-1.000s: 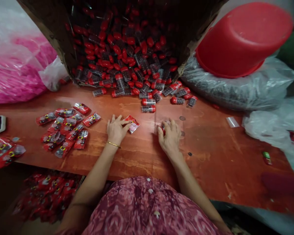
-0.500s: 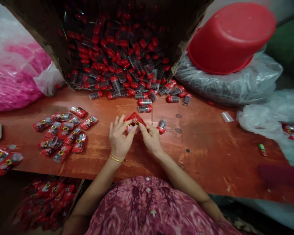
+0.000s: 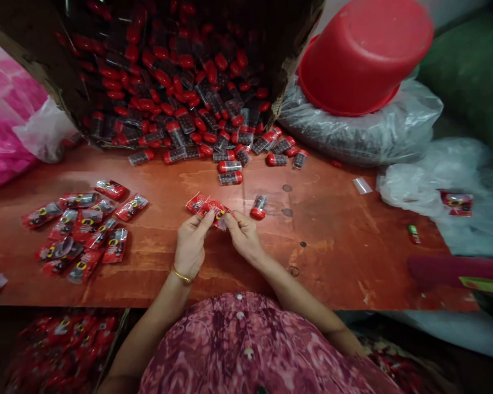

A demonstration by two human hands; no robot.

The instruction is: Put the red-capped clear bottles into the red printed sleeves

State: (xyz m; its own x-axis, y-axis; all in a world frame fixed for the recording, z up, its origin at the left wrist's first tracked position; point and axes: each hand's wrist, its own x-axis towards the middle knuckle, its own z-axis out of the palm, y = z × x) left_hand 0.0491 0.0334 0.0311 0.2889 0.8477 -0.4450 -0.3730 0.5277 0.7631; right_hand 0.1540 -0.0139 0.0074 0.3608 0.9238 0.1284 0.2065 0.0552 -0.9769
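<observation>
Over the middle of the table, my left hand (image 3: 190, 243) and my right hand (image 3: 245, 236) pinch a red printed plastic sleeve (image 3: 218, 208) between thumbs and fingers. Another piece of red printed plastic (image 3: 196, 202) shows just beyond my left fingertips; I cannot tell whether it is joined to the held one. To the right of my fingers lies a small clear bottle with a red cap and dark contents (image 3: 258, 207). Several similar bottles in red printed sleeves (image 3: 86, 224) are scattered on the left of the table.
A large carton (image 3: 302, 54) spills many red-capped bottles (image 3: 176, 134) onto the table (image 3: 332, 246). An upturned red bucket (image 3: 365, 60) rests on a filled clear bag (image 3: 353, 139). Pink goods in a bag (image 3: 8, 120) stand left. Below the table's edge is a box of red packets (image 3: 66, 345).
My view has shifted right. The red sleeve was held up with my left fingers spread; now both hands pinch it lower, and another red printed piece shows beyond the left fingers.
</observation>
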